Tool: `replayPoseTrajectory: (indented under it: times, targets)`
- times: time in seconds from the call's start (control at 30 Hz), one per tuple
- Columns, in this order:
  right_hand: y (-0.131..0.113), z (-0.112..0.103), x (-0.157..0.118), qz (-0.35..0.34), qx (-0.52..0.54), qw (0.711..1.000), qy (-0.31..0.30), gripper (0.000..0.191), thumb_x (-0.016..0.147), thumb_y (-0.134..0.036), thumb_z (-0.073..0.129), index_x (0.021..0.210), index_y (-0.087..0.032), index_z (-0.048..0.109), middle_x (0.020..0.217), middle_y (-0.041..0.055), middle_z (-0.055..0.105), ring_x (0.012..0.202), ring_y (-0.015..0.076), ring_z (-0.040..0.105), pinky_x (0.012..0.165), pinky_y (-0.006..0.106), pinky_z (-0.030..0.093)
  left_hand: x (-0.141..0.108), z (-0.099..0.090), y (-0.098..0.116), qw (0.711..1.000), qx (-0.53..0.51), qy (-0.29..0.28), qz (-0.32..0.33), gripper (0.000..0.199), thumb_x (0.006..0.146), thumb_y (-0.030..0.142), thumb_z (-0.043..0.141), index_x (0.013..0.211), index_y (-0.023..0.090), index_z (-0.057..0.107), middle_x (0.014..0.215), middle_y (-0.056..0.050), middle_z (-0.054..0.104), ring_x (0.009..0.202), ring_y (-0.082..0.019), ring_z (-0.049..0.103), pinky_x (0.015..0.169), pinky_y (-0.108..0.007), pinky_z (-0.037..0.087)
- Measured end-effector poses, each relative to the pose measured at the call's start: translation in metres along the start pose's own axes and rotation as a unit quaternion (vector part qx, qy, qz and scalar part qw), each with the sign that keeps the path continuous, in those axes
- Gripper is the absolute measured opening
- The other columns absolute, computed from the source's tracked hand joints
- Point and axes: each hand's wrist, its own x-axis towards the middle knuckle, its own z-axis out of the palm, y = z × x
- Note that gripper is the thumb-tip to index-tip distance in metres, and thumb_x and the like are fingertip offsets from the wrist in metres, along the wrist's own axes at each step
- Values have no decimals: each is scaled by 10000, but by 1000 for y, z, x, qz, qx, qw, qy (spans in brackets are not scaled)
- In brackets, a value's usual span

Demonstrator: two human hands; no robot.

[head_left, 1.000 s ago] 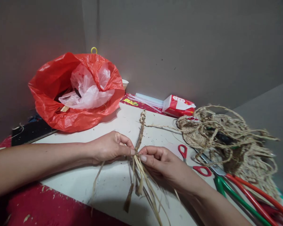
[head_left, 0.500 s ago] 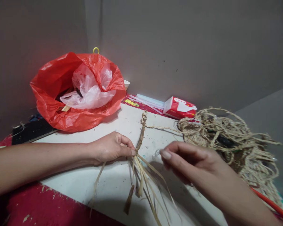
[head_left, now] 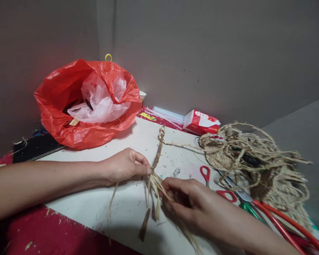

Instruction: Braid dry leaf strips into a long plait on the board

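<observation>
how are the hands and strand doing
Left hand pinching strand. Right hand at pale strips, grip unclear. Scissors beyond right hand, clear of strand.

- Right hand (head_left: 199,200), hovering clear of the work half a second ago, is now gripping pale strands (head_left: 161,190).
- Those strands, previously fanning loose, are bunching at its fingers.
- Red scissor handles (head_left: 220,193) and shear blades (head_left: 239,192) are showing again.
</observation>
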Motion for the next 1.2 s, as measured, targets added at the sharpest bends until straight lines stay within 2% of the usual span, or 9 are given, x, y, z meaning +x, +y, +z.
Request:
replayPoseTrajectory:
  times: [0.1,0.2,0.43,0.53,0.63,0.73,0.9,1.03,1.2]
  targets:
    - [10,-25,-12,12,33,999,-9,109,815,-269,555,739,-199,589,588,-30,406,533,101,347,463,212,299,0,0,1,1000,0,3,4,141,723,263,631,676,140,580,364,97,365,330,-34,227,369,-212,123]
    - [16,-43,-26,9,60,996,61,182,795,-366,596,762,-205,676,608,16,518,530,124,423,459,234,349,-1,1,2,1000,0,4,5,125,733,229,617,660,134,579,376,99,372,350,-30,236,389,-199,155]
    - [16,-48,-35,-22,49,986,159,219,775,-433,614,739,-248,724,642,57,634,548,166,545,463,265,442,1,2,-3,1000,-2,-1,11,136,715,240,637,650,124,606,461,71,450,441,-42,323,459,-187,238]
    - [28,-60,-45,-3,1,960,281,176,761,-429,636,744,-272,714,811,72,685,699,198,619,540,271,494,3,2,-5,1000,-1,-10,22,152,707,261,644,655,121,616,493,61,481,466,-43,352,480,-182,260]
    - [34,-67,-53,-8,-80,937,339,157,750,-433,648,745,-290,713,849,65,695,769,215,631,616,299,507,1,0,0,1000,8,-6,16,151,708,258,642,648,125,606,449,72,445,412,-33,307,434,-182,220]
    - [29,-59,-44,1,-125,920,372,216,747,-471,632,786,-275,715,783,69,708,661,205,622,578,327,481,-3,-1,5,1000,-8,-9,-2,154,709,277,651,664,144,588,379,89,371,336,-34,242,368,-199,147]
    - [24,-32,-3,-20,-93,964,249,237,792,-407,562,814,-215,700,784,81,714,653,216,630,597,332,483,-5,2,2,996,-86,-26,-12,207,692,329,681,674,164,557,365,99,325,307,-34,195,330,-203,120]
    - [25,-6,20,-56,-118,941,313,247,816,-341,541,970,-201,674,925,112,692,815,254,625,716,366,468,-4,2,0,995,-94,-25,-9,214,689,337,683,664,165,556,371,98,323,310,-30,195,329,-202,120]
    - [13,25,33,-90,-86,983,132,168,838,-249,492,903,-211,642,802,55,668,680,203,605,608,285,423,-7,0,7,994,-103,-31,-11,177,692,300,664,644,169,554,342,95,320,301,-34,199,329,-204,123]
